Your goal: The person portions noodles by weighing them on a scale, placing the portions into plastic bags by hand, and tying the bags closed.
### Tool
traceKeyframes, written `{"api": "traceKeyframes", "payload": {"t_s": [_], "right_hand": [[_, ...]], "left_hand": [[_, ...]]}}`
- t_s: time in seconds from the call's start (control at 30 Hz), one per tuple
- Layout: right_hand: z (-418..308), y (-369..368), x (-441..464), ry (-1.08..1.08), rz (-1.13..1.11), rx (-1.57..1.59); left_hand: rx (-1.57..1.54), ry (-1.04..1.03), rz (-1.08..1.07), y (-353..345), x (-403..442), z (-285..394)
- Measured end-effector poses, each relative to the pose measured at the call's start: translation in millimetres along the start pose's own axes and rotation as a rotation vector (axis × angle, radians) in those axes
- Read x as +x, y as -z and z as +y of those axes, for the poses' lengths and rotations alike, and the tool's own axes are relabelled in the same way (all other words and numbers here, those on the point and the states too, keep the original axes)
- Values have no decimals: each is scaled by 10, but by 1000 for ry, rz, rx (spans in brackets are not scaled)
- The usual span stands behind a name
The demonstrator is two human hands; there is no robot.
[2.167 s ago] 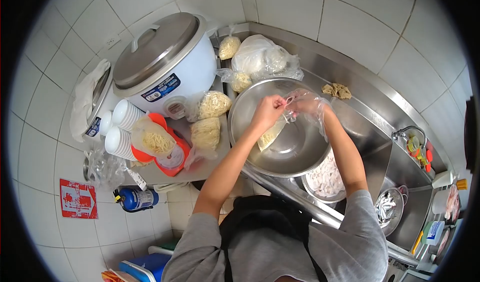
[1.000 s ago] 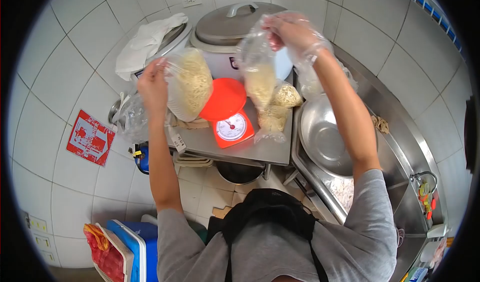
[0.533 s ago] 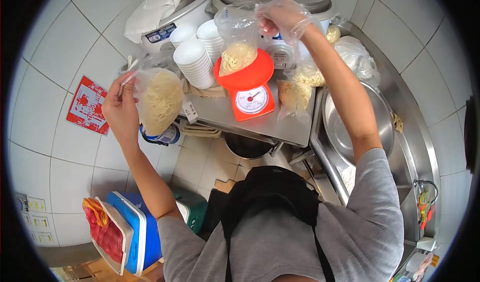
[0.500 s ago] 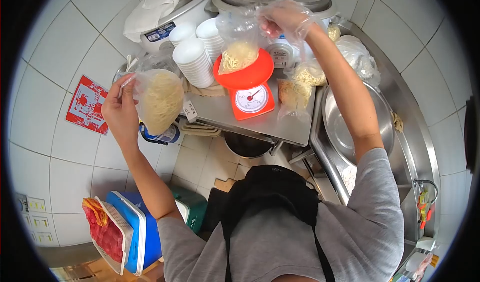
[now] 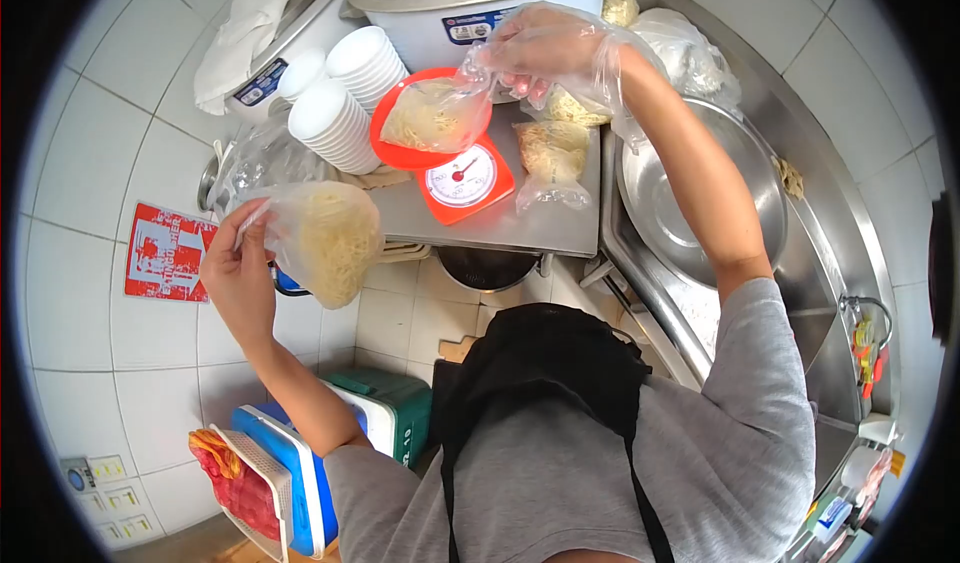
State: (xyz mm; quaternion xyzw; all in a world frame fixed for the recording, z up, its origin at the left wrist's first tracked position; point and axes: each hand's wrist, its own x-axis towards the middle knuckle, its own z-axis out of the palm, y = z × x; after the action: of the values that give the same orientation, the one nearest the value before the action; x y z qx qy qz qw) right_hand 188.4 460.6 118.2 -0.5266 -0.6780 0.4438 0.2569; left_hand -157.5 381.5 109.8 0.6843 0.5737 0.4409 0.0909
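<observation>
My left hand [image 5: 240,273] pinches the gathered top of a clear plastic bag of pale noodles [image 5: 330,248], which hangs left of the counter's front edge. My right hand [image 5: 545,48], covered by a loose clear plastic glove, is closed on the neck of a smaller noodle bag [image 5: 430,115]. That bag rests tilted on the round pan of a red-orange kitchen scale [image 5: 465,178], its neck drawn out to the right. The dial's needle shows, but its reading is too small to tell. Just right of the scale lie filled noodle bags [image 5: 553,153] on the metal counter [image 5: 410,213].
Stacked white cups [image 5: 330,128] stand left of the scale, beside a crumpled clear bag [image 5: 265,158]. Large lidded cookers [image 5: 420,23] line the back. To the right, a wide steel basin [image 5: 650,183] sits in the sink. Cooler boxes [image 5: 390,403] are on the floor at left.
The bag on the scale has gone from upright to leaning, its neck pulled sideways by my right hand. My left hand still holds its bag. The whole view has shifted.
</observation>
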Motion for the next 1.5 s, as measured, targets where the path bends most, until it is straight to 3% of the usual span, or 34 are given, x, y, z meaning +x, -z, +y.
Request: {"api": "traceKeyframes", "payload": {"t_s": [0.47,0.67,0.77,0.97,1.07,1.17,1.3,1.33,1.5], "right_hand": [[206,227,-427,51,29,54],[-117,381,-714,-19,39,-163],[124,293,-580,15,128,38],[247,277,-509,79,100,26],[96,206,-562,61,133,-163],[114,95,-495,319,246,-429],[29,-159,-508,394,248,-526],[-62,-225,-505,250,171,-639],[-147,-572,-673,372,323,-586]], "left_hand": [[22,-31,-51,-56,-149,172],[28,1,-58,-40,-170,217],[31,-8,-68,-35,-168,215],[30,-12,-59,-33,-149,210],[27,-8,-63,-17,-132,207],[28,1,-53,2,-112,214],[19,-11,-57,39,-50,195],[19,-13,-55,45,-11,201],[-22,-13,-21,89,158,203]]}}
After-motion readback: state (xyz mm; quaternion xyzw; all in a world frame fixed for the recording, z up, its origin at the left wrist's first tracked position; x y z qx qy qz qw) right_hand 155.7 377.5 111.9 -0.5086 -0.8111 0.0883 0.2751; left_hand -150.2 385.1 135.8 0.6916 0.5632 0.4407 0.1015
